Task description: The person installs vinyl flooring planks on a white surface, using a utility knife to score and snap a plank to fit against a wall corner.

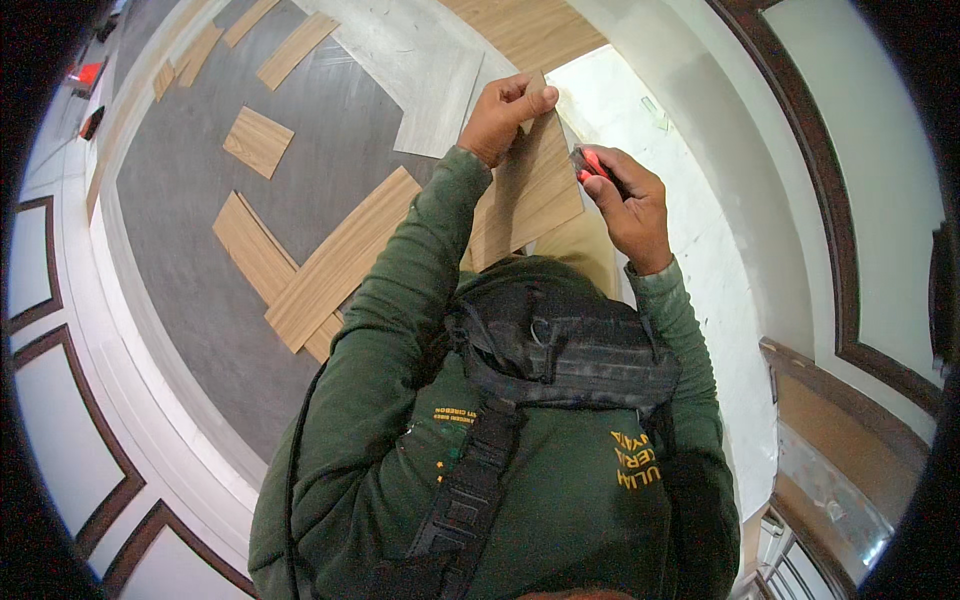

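Note:
A wood-look floor plank [530, 180] stands tilted in front of my body, its lower part by my lap. My left hand [505, 115] is closed on its upper end, thumb on the near face and fingers mostly hidden behind. Just right of the plank's right edge, my right hand [630, 205] is wrapped round a red-and-black utility knife [597, 163]. The knife's grey tip points up and left, close to that edge; whether it touches cannot be made out.
Several loose wood-look planks [345, 255] and a short offcut [258, 142] lie on the dark grey floor [190, 290] to the left. Wood-look flooring [525, 30] lies ahead. A pale wall with brown trim [840, 250] curves along the right. A black bag [570, 345] hangs on my chest.

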